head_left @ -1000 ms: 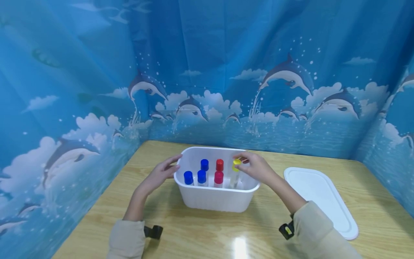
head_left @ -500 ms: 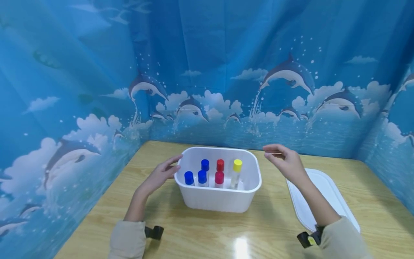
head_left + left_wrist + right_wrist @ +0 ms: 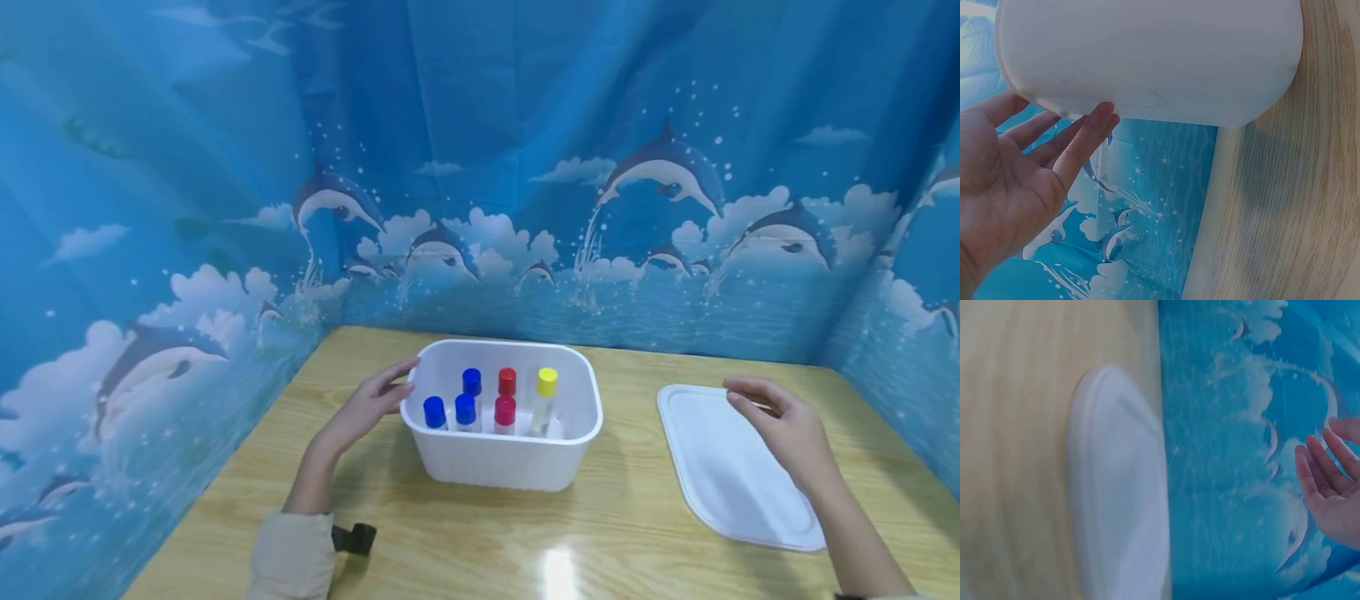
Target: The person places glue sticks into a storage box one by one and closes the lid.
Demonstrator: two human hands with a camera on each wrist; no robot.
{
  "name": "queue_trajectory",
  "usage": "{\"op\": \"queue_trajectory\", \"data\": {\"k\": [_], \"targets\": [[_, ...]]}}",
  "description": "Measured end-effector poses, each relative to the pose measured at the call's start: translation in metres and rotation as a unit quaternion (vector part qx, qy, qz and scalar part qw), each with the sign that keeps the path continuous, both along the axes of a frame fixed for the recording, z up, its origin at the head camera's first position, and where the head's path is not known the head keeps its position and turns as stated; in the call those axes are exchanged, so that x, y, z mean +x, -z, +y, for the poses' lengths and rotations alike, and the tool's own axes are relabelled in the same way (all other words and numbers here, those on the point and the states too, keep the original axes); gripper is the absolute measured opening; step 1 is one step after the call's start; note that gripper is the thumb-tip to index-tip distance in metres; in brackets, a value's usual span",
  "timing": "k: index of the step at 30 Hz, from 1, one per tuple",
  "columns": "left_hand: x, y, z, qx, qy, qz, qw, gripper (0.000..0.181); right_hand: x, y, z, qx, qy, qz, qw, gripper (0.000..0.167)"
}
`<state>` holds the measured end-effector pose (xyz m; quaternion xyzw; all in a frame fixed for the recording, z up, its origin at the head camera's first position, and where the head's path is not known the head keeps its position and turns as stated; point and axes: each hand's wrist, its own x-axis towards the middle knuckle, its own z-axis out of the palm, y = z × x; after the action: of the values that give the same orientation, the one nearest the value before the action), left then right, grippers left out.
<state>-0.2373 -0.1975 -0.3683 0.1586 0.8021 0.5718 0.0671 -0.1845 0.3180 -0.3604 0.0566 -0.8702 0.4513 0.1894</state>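
Blue dolphin-print curtains (image 3: 480, 108), wood-grain tabletop (image 3: 450, 542), bright reflected light (image 3: 558, 575)

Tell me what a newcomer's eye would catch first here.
Probably the bright caps inside the white bin: three blue caps, two red caps and, furthest right, one yellow cap. Next, the white lid on the table right of the bin, the right hand near it. Behind hangs a blue curtain printed with dolphins.

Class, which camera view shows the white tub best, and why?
The head view: it shows the white tub with nearly all its rim, front wall and the capped tubes inside. The left wrist view shows only outer wall, cropped; the right wrist view shows none of it.
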Motion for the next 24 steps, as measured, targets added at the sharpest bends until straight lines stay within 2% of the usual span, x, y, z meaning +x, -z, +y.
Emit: {"op": "queue_trajectory", "data": {"k": [5, 9, 12, 17, 19, 24], "targets": [[-0.001, 0.002, -0.001, 0.000, 0.000, -0.002, 1.0000, 0.053, 0.006, 0.022, 0.034, -0.018, 0.018, 0.004, 0.9997, 0.025], [-0.001, 0.002, 0.000, -0.001, 0.000, -0.002, 1.0000, 0.053, 0.013, 0.036, 0.054, -0.012, 0.053, -0.009, 0.9985, 0.020], [0.000, 0.001, 0.000, 0.000, 0.000, -0.003, 1.0000, 0.053, 0.017, 0.044, 0.064, -0.016, 0.077, -0.018, 0.9968, 0.017], [0.003, -0.001, -0.001, 0.003, -0.002, -0.007, 1.0000, 0.053, 0.021, 0.056, 0.076, -0.039, 0.092, -0.033, 0.9944, 0.012], [0.003, -0.001, 0.000, 0.001, -0.005, -0.011, 0.9999, 0.054, 0.021, 0.065, 0.081, -0.039, 0.106, -0.040, 0.9928, 0.010], [0.003, -0.001, 0.000, -0.009, -0.009, -0.013, 0.9998, 0.055, 0.021, 0.090, 0.095, -0.078, 0.139, -0.080, 0.9839, 0.006]]}}
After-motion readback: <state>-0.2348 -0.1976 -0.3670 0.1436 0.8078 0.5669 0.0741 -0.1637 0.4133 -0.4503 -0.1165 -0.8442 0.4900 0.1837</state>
